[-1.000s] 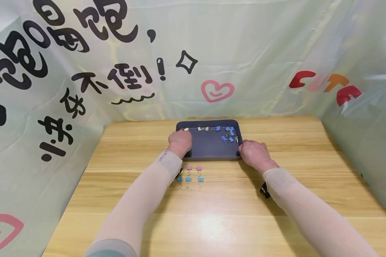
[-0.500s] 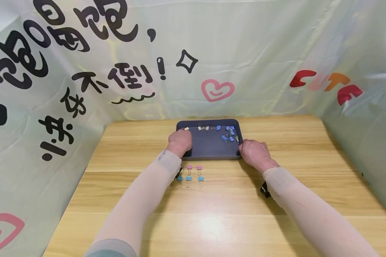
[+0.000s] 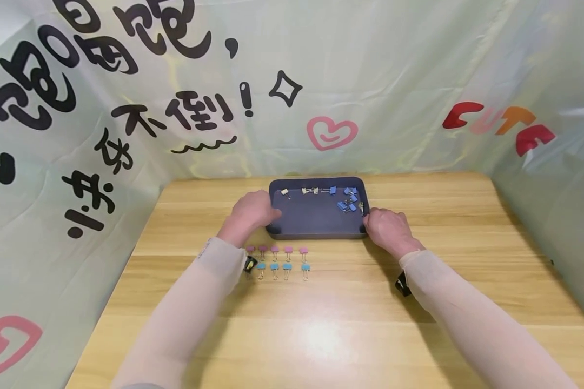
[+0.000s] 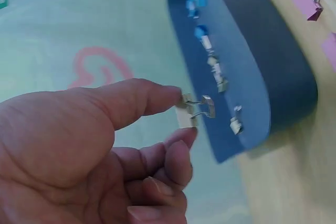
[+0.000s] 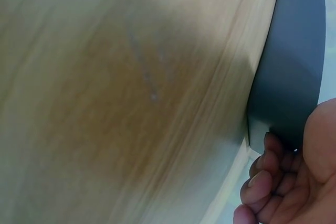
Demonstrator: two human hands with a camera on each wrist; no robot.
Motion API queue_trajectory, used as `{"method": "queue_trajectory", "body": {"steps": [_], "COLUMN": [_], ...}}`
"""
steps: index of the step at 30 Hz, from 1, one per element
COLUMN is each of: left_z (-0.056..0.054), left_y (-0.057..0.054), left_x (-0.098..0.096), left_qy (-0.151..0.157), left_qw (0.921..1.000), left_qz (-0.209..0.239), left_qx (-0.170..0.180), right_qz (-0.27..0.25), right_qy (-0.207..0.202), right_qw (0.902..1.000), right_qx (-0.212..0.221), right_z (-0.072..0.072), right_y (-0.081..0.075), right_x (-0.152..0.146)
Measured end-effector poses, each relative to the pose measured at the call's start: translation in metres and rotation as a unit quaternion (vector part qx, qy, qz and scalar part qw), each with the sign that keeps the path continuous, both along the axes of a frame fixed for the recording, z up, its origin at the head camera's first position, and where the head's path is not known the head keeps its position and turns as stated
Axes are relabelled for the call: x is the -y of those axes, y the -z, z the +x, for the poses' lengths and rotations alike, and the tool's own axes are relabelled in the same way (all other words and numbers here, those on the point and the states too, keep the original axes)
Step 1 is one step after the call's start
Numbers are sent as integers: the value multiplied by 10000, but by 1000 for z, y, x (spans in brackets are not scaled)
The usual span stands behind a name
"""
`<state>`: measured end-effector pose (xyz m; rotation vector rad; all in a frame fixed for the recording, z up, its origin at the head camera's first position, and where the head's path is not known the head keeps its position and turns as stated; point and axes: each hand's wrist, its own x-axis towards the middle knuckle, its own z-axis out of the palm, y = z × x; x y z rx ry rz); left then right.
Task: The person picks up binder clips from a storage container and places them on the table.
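Between the thumb and a finger of my left hand (image 3: 253,212) is a cream binder clip (image 4: 185,115), pinched with its wire handles pointing toward the dark tray (image 3: 302,236). That hand is just outside the tray's left end. My right hand (image 3: 388,229) grips the tray's right end near the front corner; its fingers (image 5: 257,187) are curled by the outer wall. Inside the tray, a single cream clip (image 3: 284,192) lies at back left, cream clips (image 3: 310,190) lie along the back, and several blue binder clips (image 3: 347,207) are grouped at the right.
In front of the tray, pink binder clips (image 3: 289,250) form a row on the wooden table (image 3: 370,324). A row of light-blue clips (image 3: 287,267) lies nearer, its left end partly behind my left wrist. A printed cloth (image 3: 394,81) hangs behind.
My left hand has moved left, from over the tray's left side to outside it, uncovering the cream clip there and more pink clips. The right hand stays at the tray's right end.
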<state>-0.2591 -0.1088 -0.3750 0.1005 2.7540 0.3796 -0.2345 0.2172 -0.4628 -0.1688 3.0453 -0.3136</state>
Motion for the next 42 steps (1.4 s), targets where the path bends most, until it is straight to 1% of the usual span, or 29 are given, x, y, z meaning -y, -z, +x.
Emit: {"method": "queue_trajectory", "body": {"steps": [3, 5, 9, 11, 14, 16, 20, 24, 28, 34, 42], "left_z": [18, 30, 53, 63, 77, 86, 100, 110, 115, 118, 122], "left_y": [-9, -12, -12, -11, -6, 0, 18, 36, 48, 59, 66], "left_x": [18, 30, 52, 60, 67, 70, 71, 70, 69, 68, 69], "left_qy": [-15, 7, 73, 34, -51, -176, -298, -322, -397, -340, -328], "left_qw": [9999, 9997, 9995, 9993, 9993, 9990, 9982, 9976, 9979, 9983, 9986], "left_qz": [149, 227, 278, 321, 366, 398, 411, 390, 323, 261, 116], "left_qx": [73, 65, -146, -178, -101, 20, 305, 463, 401, 397, 395], "right_qz": [-22, -27, -36, -32, -24, -15, 16, -23, -95, -89, -97], "right_qy": [-3, 7, 37, 49, 51, 56, 27, 30, 45, 33, 12], "right_qw": [10000, 10000, 9999, 9999, 9999, 9999, 9999, 9999, 9999, 9998, 9999], "right_qx": [33, 66, 132, 134, 121, 99, 98, 131, 135, 148, 89], "right_z": [0, 0, 0, -1, -1, -1, -2, -3, -3, -3, -3], "right_y": [0, -1, 0, 0, 0, 0, -1, -3, -4, -3, -1], "right_x": [-1, -1, -2, -3, -3, -4, -5, -6, -5, -4, -1]}}
